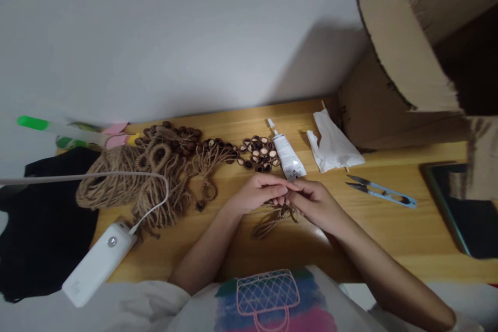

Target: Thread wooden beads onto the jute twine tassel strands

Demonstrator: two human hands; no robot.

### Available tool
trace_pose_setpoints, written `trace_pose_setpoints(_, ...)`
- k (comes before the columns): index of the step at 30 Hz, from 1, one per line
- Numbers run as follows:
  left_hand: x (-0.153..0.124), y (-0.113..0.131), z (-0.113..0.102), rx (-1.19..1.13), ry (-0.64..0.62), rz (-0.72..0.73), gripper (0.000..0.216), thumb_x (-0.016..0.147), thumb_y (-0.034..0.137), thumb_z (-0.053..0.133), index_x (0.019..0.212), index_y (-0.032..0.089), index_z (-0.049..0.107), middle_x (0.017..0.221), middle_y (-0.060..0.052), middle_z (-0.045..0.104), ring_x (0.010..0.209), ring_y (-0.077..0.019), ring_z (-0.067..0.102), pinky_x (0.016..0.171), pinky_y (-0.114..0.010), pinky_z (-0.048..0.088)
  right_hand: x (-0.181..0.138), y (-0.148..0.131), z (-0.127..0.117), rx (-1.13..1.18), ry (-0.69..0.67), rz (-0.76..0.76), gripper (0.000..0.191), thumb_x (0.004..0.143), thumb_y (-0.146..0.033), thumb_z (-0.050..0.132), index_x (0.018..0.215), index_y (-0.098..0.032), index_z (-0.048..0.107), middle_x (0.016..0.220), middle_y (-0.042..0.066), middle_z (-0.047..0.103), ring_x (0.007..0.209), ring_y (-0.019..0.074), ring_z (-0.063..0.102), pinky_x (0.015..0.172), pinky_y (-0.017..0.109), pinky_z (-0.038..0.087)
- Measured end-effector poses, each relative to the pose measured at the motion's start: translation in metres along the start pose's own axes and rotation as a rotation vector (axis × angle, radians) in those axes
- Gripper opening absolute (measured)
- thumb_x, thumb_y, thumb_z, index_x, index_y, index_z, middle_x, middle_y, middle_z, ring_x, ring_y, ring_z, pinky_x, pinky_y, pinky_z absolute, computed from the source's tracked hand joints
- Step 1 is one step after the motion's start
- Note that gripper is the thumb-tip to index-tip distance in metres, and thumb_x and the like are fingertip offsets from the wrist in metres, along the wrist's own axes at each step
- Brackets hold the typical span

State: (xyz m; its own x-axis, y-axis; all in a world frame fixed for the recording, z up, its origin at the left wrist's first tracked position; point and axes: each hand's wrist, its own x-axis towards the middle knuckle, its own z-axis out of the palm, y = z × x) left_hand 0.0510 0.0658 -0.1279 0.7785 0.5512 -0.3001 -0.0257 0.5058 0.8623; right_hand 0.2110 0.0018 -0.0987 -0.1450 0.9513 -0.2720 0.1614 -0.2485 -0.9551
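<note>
My left hand (259, 192) and my right hand (314, 203) meet over the desk, fingertips pinched together. A small bundle of brown twine (268, 225) hangs from between them, its loose loops below my fingers. Whatever else sits in the pinch is hidden by the fingers. Just beyond my hands lies a white glue tube (288, 158) with a narrow nozzle, and left of it a cluster of halved dark nut shells (260, 153) with pale insides. Blue-handled thread snips (383, 194) rest on the desk to the right of my right hand.
A twine hank (111, 176) and knotted cords (212, 158) with brown beads (171, 135) lie left. A white power bank (99, 264) with a cable is near left, by black cloth (46, 218). Tissue (334, 142), a cardboard box (404, 52) and a dark tablet-like device (470, 228) are right.
</note>
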Motion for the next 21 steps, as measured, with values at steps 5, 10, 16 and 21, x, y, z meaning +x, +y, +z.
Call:
trace_pose_setpoints(5,0.0001,-0.0015,-0.0005,-0.005,0.000,0.001,0.045,0.071,0.051,0.071,0.093,0.012,0.075,0.058,-0.001,0.059,0.053,-0.0062,0.048,0.053,-0.020,0.037,0.0012,-0.0005,-0.0002,0.003,-0.001,-0.020,0.022,0.083,-0.029,0.052,0.074,-0.020,0.070,0.073,0.002,0.071,0.069,0.0139,0.064,0.065,0.027,0.047)
trace_pose_setpoints(10,0.0002,-0.0017,0.0000,0.002,0.013,-0.009,0.048,0.070,0.053,0.071,0.094,0.012,0.075,0.058,-0.002,0.059,0.053,-0.0067,0.048,0.054,-0.021,0.037,0.0014,-0.0007,0.0004,0.012,-0.003,-0.018,0.022,0.082,-0.029,0.052,0.073,-0.020,0.070,0.073,0.003,0.071,0.069,0.0140,0.064,0.065,0.027,0.048)
trace_pose_setpoints(16,0.0008,-0.0012,0.0001,0.011,0.015,-0.007,0.050,0.068,0.054,0.072,0.094,0.012,0.075,0.058,-0.002,0.060,0.052,-0.0067,0.048,0.053,-0.021,0.037,0.0014,0.0006,0.0006,0.034,-0.004,-0.017,0.021,0.082,-0.029,0.053,0.074,-0.019,0.070,0.073,0.003,0.071,0.069,0.0142,0.064,0.066,0.027,0.048)
trace_pose_setpoints(21,0.0003,-0.0002,0.0003,0.012,0.008,0.002,0.047,0.070,0.052,0.071,0.094,0.012,0.075,0.058,-0.001,0.059,0.052,-0.0063,0.048,0.054,-0.021,0.037,0.0020,-0.0017,0.0007,0.021,-0.007,-0.022,0.023,0.082,-0.029,0.052,0.073,-0.020,0.070,0.073,0.002,0.071,0.069,0.0142,0.064,0.066,0.027,0.047)
